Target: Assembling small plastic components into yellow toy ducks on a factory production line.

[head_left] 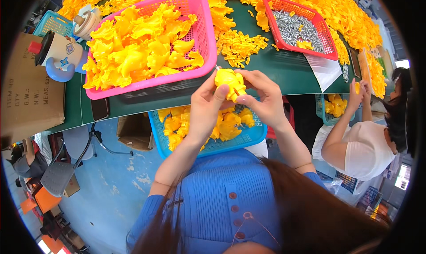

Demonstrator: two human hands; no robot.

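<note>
Between both my hands, near the table's front edge, is a small yellow plastic figure (230, 81) made of rounded moulded parts. A thin silver metal tip sticks out at its upper left. My left hand (205, 104) grips its left side, with the thumb pressed on the front. Closed on the right side is my right hand (264, 95), fingers over the top and thumb low, beside a small dark reddish slot or rod. Just below my hands, a blue basket (256, 137) holds more yellow pieces. A pink basket (148, 82) heaped with yellow shell-like parts (137, 49) stands ahead to the left.
A red basket (306, 52) of silver metal pieces (296, 28) sits at the back right. Loose yellow parts (242, 45) cover much of the green table (284, 76). At left are a cup (62, 54) and a cardboard box (33, 92). A co-worker (366, 143) works at right.
</note>
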